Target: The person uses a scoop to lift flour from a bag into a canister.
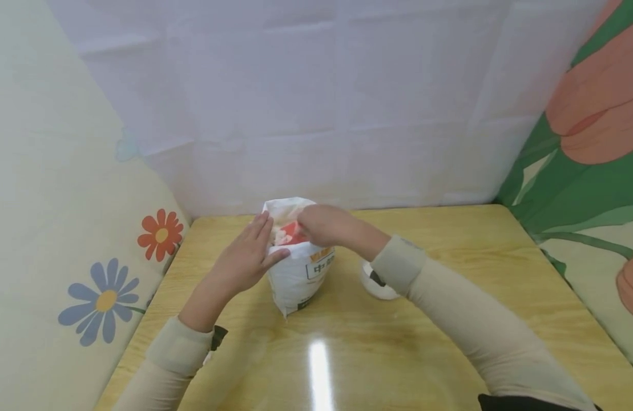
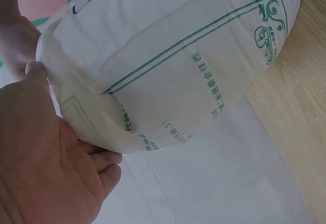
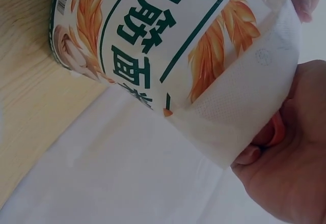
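Note:
A white flour bag (image 1: 298,279) printed with wheat ears and dark Chinese characters stands on the table, its top folded open. My left hand (image 1: 246,257) grips the bag's rim on the left, with the thumb at the front edge. In the left wrist view that hand (image 2: 51,147) holds the edge between thumb and fingers. At the mouth, my right hand (image 1: 323,228) holds a red scoop (image 1: 291,233) inside the bag, whitish flour beside it. In the right wrist view the bag's rim hides most of the scoop; only an orange-red curved edge shows by the fingers.
A round white container (image 1: 379,288) stands right of the bag, partly hidden by the right sleeve (image 1: 450,297) and a dark piece at the cuff. The wooden table (image 1: 450,228) meets a white cloth backdrop (image 1: 275,114), with flower-printed sheets at both sides.

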A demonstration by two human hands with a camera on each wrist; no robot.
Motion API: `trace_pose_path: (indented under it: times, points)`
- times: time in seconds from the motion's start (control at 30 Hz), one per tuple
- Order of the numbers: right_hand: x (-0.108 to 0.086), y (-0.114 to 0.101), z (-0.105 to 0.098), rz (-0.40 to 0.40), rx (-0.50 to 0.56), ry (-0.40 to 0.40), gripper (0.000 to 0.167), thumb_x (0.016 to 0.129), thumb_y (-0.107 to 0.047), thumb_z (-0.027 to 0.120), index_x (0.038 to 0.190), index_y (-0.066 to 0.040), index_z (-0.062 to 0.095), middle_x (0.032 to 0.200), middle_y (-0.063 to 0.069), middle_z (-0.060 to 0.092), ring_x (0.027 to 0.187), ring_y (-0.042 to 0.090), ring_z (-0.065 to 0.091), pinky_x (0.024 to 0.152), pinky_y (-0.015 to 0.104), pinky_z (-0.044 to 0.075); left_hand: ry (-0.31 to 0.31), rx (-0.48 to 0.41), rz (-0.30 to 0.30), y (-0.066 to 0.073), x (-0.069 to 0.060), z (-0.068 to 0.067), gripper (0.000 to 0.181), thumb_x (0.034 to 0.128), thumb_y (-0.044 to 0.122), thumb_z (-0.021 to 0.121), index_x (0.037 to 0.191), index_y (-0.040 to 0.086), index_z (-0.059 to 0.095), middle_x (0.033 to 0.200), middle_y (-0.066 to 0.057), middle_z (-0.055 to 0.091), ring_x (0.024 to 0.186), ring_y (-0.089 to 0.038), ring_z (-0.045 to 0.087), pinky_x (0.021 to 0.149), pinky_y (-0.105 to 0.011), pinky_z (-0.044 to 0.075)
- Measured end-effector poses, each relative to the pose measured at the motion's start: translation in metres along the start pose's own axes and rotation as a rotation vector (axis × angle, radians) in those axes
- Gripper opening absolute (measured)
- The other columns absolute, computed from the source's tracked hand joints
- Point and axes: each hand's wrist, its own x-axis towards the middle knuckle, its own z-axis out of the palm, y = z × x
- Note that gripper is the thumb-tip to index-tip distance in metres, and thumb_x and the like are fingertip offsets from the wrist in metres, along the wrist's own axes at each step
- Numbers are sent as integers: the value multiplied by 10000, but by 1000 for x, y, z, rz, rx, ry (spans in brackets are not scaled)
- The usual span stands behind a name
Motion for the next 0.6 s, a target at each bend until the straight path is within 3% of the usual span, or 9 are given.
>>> trace_pose_path:
  times: [0.23, 0.6]
  points:
    - [-7, 13, 0, -42, 67, 59, 213, 1038, -258, 573, 940, -98, 672, 876, 23, 646, 796, 192, 606, 784, 349, 538, 0, -9, -10, 1, -1, 0, 908, 1033, 632, 366, 1596, -42, 139, 1691, -180, 53, 1560, -347, 86, 1254, -494, 163]
    - [-19, 16, -5, -61, 76, 115, 225, 1048, -280, 561, 1037, -96, 690, 940, 30, 666, 860, 197, 626, 828, 370, 552, 0, -7, -22, 0, -2, 1, 906, 1033, 628, 371, 1600, -33, 124, 1690, -180, 42, 1560, -353, 81, 1252, -495, 166]
